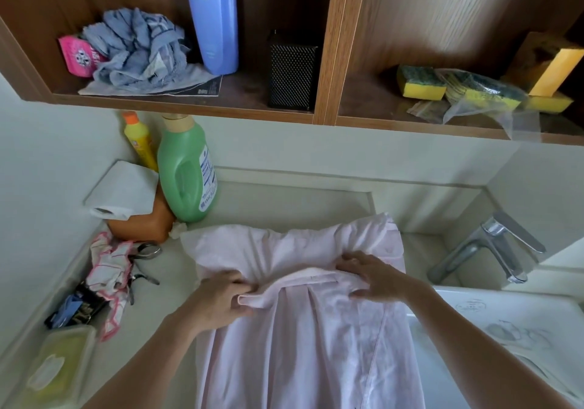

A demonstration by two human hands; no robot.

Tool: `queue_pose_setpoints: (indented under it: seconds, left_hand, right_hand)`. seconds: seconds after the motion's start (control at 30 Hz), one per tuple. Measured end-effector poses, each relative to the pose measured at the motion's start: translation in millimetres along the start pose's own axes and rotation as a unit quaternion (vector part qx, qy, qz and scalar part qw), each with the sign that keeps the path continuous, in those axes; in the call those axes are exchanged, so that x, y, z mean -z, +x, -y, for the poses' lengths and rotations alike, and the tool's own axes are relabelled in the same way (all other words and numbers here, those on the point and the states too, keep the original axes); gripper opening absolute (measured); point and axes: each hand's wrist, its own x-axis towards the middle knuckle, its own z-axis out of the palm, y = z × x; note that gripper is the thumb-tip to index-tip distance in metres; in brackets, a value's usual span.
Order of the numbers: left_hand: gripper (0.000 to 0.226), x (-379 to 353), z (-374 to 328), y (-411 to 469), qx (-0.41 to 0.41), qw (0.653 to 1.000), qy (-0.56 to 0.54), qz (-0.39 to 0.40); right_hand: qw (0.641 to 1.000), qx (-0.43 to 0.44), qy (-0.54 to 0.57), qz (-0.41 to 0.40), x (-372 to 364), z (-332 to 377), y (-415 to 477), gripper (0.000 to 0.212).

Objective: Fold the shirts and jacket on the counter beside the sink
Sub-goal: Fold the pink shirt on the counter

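A pale pink shirt [294, 339] lies back-up on the white counter [164, 310], its collar toward the wall and its body hanging over the near edge. My left hand [218, 298] pinches the left end of the collar. My right hand [369, 277] lies with spread fingers on the right shoulder, by the collar's other end. The sleeves are bunched beyond the collar. No other shirt or jacket shows.
A green detergent bottle [186, 171], a yellow bottle [142, 140], a paper roll [123, 193] and an orange jug stand at the back left. Scissors [147, 250], a checked cloth [109, 279] and a lidded box [60, 364] lie left. Tap [493, 247] and sink [505, 329] are right. A wooden shelf [189, 105] hangs overhead.
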Motion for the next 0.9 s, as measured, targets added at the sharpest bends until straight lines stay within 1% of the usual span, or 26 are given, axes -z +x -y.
queue_pose_setpoints:
  seconds: [0.03,0.07,0.1,0.13,0.17,0.2,0.23,0.27,0.3,0.33,0.37,0.4,0.43,0.5,0.53,0.57,0.6,0.63,0.67,0.7,0.73,0.77,0.8,0.83,0.87,0.9]
  left_hand:
    - [0.049,1,2,2,0.019,1.000,-0.020,0.010]
    - [0.062,5,1,4,0.042,0.997,-0.058,0.008]
    - [0.061,9,0,8,0.059,0.994,-0.087,-0.006]
    - [0.047,14,0,12,0.073,0.990,-0.112,-0.036]
    - [0.023,19,-1,17,0.087,0.986,-0.109,-0.097]
    - [0.008,23,1,22,0.110,0.975,-0.094,-0.167]
    - [0.020,27,2,27,0.145,0.960,-0.060,-0.232]
    - [0.032,28,7,30,0.185,0.942,-0.034,-0.277]
    - [0.044,31,13,35,0.233,0.923,-0.028,-0.306]
    - [0.057,33,19,38,0.283,0.907,-0.043,-0.307]
    - [0.067,35,25,41,0.338,0.894,-0.077,-0.283]
    - [0.072,35,33,43,0.371,0.884,-0.130,-0.254]
    - [0.069,36,38,45,0.378,0.876,-0.189,-0.233]
    - [0.050,37,46,44,0.358,0.861,-0.274,-0.234]
    - [0.041,38,49,42,0.350,0.860,-0.276,-0.247]
    - [0.034,37,52,40,0.350,0.861,-0.264,-0.258]
    - [0.030,34,55,38,0.353,0.863,-0.252,-0.259]
    - [0.028,32,57,35,0.358,0.870,-0.241,-0.240]
    - [0.026,28,57,35,0.361,0.882,-0.226,-0.201]
    - [0.022,25,55,35,0.362,0.898,-0.201,-0.150]
    - [0.016,25,53,35,0.355,0.915,-0.158,-0.111]
    - [0.011,28,49,37,0.338,0.929,-0.105,-0.105]
    - [0.010,32,48,39,0.310,0.940,-0.043,-0.136]
    - [0.012,36,46,41,0.270,0.944,0.000,-0.190]
    - [0.018,40,42,43,0.211,0.945,0.003,-0.248]
    - [0.024,43,35,46,0.143,0.947,-0.031,-0.287]
  right_hand:
    - [0.997,-0.012,0.072,0.012,1,1,1,0.061]
    - [0.986,-0.033,0.164,-0.005,6,2,3,0.060]
    - [0.960,-0.070,0.265,-0.059,11,2,7,0.053]
    - [0.922,-0.120,0.344,-0.134,14,0,13,0.041]
    - [0.886,-0.179,0.372,-0.212,17,-4,19,0.029]
    - [0.863,-0.234,0.353,-0.276,20,-9,25,0.025]
    - [0.845,-0.280,0.335,-0.309,22,-13,29,0.028]
    - [0.829,-0.315,0.333,-0.320,23,-16,32,0.032]
    - [0.815,-0.341,0.336,-0.327,24,-19,36,0.034]
    - [0.805,-0.357,0.332,-0.338,26,-23,41,0.034]
    - [0.796,-0.363,0.332,-0.352,28,-28,46,0.031]
    - [0.788,-0.359,0.340,-0.366,32,-34,51,0.026]
    - [0.782,-0.348,0.353,-0.377,38,-40,54,0.020]
    - [0.781,-0.323,0.361,-0.395,46,-51,54,0.009]
    - [0.777,-0.320,0.359,-0.406,47,-59,51,0.005]
    - [0.771,-0.334,0.362,-0.405,46,-69,48,0.005]
    - [0.765,-0.359,0.372,-0.383,43,-77,45,0.007]
    - [0.769,-0.386,0.384,-0.335,37,-83,41,0.010]
    - [0.783,-0.404,0.384,-0.275,31,-89,35,0.015]
    - [0.816,-0.407,0.348,-0.219,28,-94,32,0.018]
    - [0.849,-0.402,0.286,-0.188,28,-93,27,0.020]
    - [0.868,-0.393,0.218,-0.212,30,-90,24,0.018]
    - [0.869,-0.368,0.180,-0.276,35,-83,21,0.014]
    - [0.864,-0.323,0.175,-0.345,40,-74,18,0.009]
    - [0.864,-0.264,0.181,-0.388,44,-61,17,0.008]
    - [0.877,-0.202,0.204,-0.384,46,-48,18,0.013]
